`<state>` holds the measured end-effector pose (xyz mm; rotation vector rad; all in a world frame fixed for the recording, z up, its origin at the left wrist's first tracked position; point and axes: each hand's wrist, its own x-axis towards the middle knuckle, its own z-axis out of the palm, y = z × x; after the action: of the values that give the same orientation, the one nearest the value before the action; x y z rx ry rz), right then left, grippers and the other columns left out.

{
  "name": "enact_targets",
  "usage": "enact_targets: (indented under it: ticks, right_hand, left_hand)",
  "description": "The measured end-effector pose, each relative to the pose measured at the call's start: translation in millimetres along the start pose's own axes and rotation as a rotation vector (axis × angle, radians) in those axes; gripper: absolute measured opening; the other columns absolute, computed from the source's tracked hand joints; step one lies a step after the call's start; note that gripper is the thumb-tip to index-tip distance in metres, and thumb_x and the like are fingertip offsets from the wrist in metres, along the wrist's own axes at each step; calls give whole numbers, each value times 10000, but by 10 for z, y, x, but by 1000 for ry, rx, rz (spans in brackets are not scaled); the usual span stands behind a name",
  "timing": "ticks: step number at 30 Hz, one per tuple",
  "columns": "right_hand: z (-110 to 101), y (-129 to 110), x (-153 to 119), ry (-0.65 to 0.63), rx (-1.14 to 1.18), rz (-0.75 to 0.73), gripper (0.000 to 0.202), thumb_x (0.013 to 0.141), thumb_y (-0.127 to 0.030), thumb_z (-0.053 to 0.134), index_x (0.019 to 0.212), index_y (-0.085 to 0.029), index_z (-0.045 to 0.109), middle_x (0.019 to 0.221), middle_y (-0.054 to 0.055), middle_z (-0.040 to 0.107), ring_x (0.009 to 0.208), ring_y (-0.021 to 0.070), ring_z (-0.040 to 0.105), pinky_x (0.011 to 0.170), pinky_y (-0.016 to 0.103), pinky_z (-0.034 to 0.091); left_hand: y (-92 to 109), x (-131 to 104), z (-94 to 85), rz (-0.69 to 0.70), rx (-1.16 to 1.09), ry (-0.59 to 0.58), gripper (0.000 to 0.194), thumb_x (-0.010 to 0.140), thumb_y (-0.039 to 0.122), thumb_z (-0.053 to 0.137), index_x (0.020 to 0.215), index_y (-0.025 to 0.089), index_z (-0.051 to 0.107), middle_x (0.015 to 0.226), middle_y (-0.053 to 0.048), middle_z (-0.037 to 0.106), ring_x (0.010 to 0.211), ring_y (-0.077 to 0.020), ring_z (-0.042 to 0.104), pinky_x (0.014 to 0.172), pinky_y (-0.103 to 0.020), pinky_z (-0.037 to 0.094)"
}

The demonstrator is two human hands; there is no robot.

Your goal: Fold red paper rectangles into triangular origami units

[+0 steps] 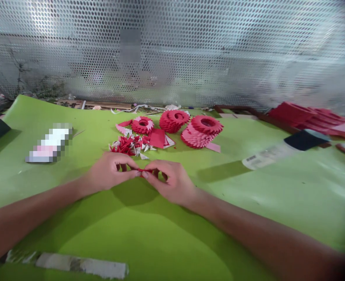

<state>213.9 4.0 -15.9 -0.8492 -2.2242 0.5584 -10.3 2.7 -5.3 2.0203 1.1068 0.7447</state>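
Between my two hands, near the middle of the view, is a small red paper piece (144, 170). My left hand (112, 170) pinches its left end and my right hand (168, 179) pinches its right end, fingertips almost touching. Just behind my left hand lies a pile of folded red and white paper pieces (127, 145). Flat red paper sheets (157, 138) are to the right of the pile. Further back stand a small red and pink paper ring (142, 124), a red coiled one (172, 121) and a taller red and pink one (200, 132).
A green sheet (149, 242) covers the table. A phone-like object (51, 144), blurred out, lies at the left. At the right are a clear tube with a dark cap (266, 155) and stacked red paper (307, 117). A worn strip (81, 264) lies in front.
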Motion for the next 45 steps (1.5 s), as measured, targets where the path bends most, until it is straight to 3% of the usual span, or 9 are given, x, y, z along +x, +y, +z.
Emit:
enact_targets:
  ticks: [12,21,36,45]
  right_hand:
    - [7,12,-6,19,4,-35,154,951,-241,612,904,-167,740,746,30,754,554,103,603,478,199,435]
    - [5,32,-16,75,3,-83,174,963,-232,595,874,-165,728,711,22,735,535,97,579,472,206,431]
    - [17,40,-8,60,19,-104,154,946,-197,605,873,-162,736,718,25,753,526,101,605,452,202,445]
    - [5,13,-15,68,22,-23,160,949,-231,621,884,-164,750,710,17,752,488,82,565,418,193,376]
  left_hand:
    - [45,-26,10,90,50,75,170,914,316,668,898,192,784,810,-39,773,651,-129,649,581,-221,519]
    - [43,-20,32,77,50,52,181,909,324,668,924,191,789,824,-41,783,633,-124,641,555,-217,496]
    - [40,-23,32,109,66,64,150,911,277,667,912,185,785,822,-36,783,640,-118,650,561,-205,501]
    - [27,-25,26,88,84,86,178,917,295,658,908,175,788,808,-39,788,632,-126,665,568,-219,522]
